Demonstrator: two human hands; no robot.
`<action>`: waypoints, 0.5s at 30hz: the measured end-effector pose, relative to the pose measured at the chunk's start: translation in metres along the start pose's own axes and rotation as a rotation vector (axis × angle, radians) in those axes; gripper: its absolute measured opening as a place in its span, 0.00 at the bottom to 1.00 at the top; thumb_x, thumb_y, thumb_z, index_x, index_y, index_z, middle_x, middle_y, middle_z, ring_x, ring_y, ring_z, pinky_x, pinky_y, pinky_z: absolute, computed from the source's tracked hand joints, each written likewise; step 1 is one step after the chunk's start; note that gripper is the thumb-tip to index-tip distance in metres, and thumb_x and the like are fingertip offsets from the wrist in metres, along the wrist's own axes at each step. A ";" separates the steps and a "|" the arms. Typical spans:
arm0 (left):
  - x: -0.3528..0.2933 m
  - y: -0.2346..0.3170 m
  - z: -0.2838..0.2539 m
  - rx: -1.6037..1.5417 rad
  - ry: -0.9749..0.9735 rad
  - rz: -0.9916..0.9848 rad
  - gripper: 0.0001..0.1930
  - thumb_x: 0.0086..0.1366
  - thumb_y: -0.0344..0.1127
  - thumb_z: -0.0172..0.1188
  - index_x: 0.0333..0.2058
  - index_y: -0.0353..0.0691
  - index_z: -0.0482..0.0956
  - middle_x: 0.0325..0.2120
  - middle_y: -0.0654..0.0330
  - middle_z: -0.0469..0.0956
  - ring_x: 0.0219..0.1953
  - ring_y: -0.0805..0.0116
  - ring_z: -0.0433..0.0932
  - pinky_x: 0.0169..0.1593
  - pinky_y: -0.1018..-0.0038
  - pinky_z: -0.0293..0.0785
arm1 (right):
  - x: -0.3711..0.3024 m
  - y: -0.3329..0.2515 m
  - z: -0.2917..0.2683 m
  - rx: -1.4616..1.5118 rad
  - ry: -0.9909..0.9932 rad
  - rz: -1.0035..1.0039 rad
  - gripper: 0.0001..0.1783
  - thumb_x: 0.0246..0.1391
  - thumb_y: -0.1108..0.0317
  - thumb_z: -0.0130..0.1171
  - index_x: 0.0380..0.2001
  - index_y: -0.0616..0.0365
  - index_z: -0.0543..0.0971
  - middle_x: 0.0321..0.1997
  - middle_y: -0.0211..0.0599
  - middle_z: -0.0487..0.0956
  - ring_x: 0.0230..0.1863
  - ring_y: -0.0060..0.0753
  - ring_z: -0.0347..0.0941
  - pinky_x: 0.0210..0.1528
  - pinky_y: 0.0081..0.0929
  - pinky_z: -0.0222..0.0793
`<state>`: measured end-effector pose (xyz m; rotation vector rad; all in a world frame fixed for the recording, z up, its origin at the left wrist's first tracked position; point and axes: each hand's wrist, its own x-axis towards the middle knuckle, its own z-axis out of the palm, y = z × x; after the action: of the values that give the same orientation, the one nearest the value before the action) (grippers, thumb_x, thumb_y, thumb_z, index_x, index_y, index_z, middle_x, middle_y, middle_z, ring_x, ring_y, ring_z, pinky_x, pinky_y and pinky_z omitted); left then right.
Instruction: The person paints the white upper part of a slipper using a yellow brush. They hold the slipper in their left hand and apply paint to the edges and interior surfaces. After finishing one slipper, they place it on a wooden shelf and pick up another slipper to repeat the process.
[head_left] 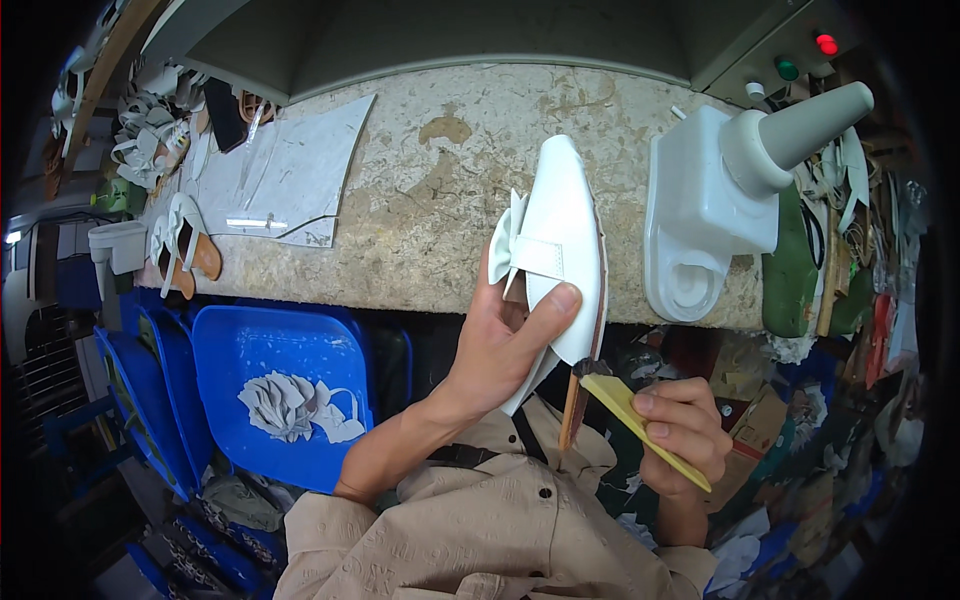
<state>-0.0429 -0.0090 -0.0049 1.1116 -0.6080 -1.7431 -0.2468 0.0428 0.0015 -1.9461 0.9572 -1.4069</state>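
Observation:
My left hand (515, 335) is closed around a white shoe upper (567, 220) with a pointed toe, a strap and a bow on its left side. The toe points away from me, over the near edge of the workbench. A brown edge runs down the shoe's right side, and its brown sole part reaches toward my lap. Between the fingers of my right hand (685, 435) is a yellow-handled brush (640, 425). Its dark bristles are close to the sole's edge at the lower right; whether they touch it, I cannot tell.
On the stained workbench (430, 210), a white dispenser (700, 200) with a grey cone stands at right. A pale sheet (285, 170) and white sandals (185, 245) lie at left. Below is a blue bin (285, 350) with white pieces (290, 405). A grey hood (480, 40) spans the back.

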 end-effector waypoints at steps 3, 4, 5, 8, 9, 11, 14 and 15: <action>0.001 0.000 -0.002 0.069 -0.017 0.052 0.34 0.66 0.32 0.62 0.64 0.37 0.52 0.51 0.55 0.68 0.52 0.69 0.71 0.54 0.69 0.71 | 0.006 -0.004 -0.006 -0.044 -0.065 -0.038 0.14 0.41 0.85 0.63 0.34 0.62 0.79 0.36 0.49 0.83 0.31 0.44 0.79 0.32 0.31 0.78; 0.002 0.000 -0.003 0.099 -0.025 0.075 0.34 0.65 0.32 0.62 0.63 0.37 0.52 0.51 0.55 0.68 0.52 0.69 0.71 0.54 0.69 0.71 | 0.010 -0.004 -0.010 -0.049 -0.090 -0.046 0.15 0.40 0.86 0.62 0.34 0.61 0.79 0.36 0.48 0.83 0.30 0.44 0.79 0.32 0.31 0.78; 0.002 0.000 -0.003 0.120 -0.032 0.106 0.34 0.65 0.32 0.62 0.63 0.37 0.52 0.51 0.55 0.68 0.53 0.68 0.71 0.53 0.69 0.72 | 0.012 -0.004 -0.012 -0.054 -0.115 -0.053 0.16 0.39 0.87 0.61 0.34 0.61 0.79 0.35 0.48 0.83 0.29 0.44 0.79 0.31 0.31 0.78; 0.003 0.002 -0.002 0.133 -0.055 0.154 0.34 0.65 0.31 0.63 0.63 0.37 0.52 0.52 0.54 0.67 0.53 0.67 0.71 0.52 0.70 0.74 | 0.005 -0.001 -0.016 0.109 -0.031 0.062 0.15 0.40 0.86 0.61 0.35 0.63 0.78 0.32 0.49 0.83 0.28 0.41 0.78 0.29 0.29 0.76; 0.001 0.005 0.001 0.107 -0.059 0.139 0.34 0.65 0.31 0.63 0.63 0.37 0.52 0.52 0.54 0.66 0.54 0.67 0.70 0.52 0.70 0.75 | 0.004 -0.001 -0.015 0.180 0.012 0.129 0.14 0.41 0.86 0.61 0.35 0.64 0.78 0.30 0.49 0.82 0.27 0.40 0.78 0.28 0.28 0.75; -0.001 0.007 0.003 0.079 -0.069 0.136 0.35 0.64 0.30 0.63 0.63 0.37 0.52 0.53 0.53 0.66 0.54 0.67 0.70 0.52 0.70 0.76 | 0.005 -0.002 -0.012 0.322 0.101 0.265 0.13 0.44 0.85 0.61 0.36 0.66 0.77 0.27 0.48 0.81 0.26 0.38 0.77 0.26 0.27 0.73; -0.002 0.008 0.005 0.069 -0.081 0.165 0.36 0.63 0.29 0.64 0.64 0.37 0.51 0.53 0.53 0.65 0.55 0.67 0.70 0.51 0.71 0.78 | 0.007 0.006 -0.010 0.304 0.143 0.317 0.12 0.48 0.82 0.62 0.38 0.69 0.75 0.24 0.45 0.78 0.25 0.36 0.77 0.26 0.26 0.71; -0.002 0.008 0.005 0.065 -0.078 0.170 0.37 0.63 0.28 0.64 0.64 0.37 0.50 0.53 0.53 0.65 0.55 0.67 0.70 0.51 0.71 0.78 | 0.008 0.006 -0.009 0.289 0.168 0.335 0.12 0.48 0.82 0.62 0.38 0.69 0.75 0.24 0.45 0.78 0.25 0.36 0.77 0.26 0.26 0.71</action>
<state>-0.0434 -0.0114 0.0041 1.0093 -0.7892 -1.6359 -0.2554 0.0328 0.0038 -1.4023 1.0344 -1.4347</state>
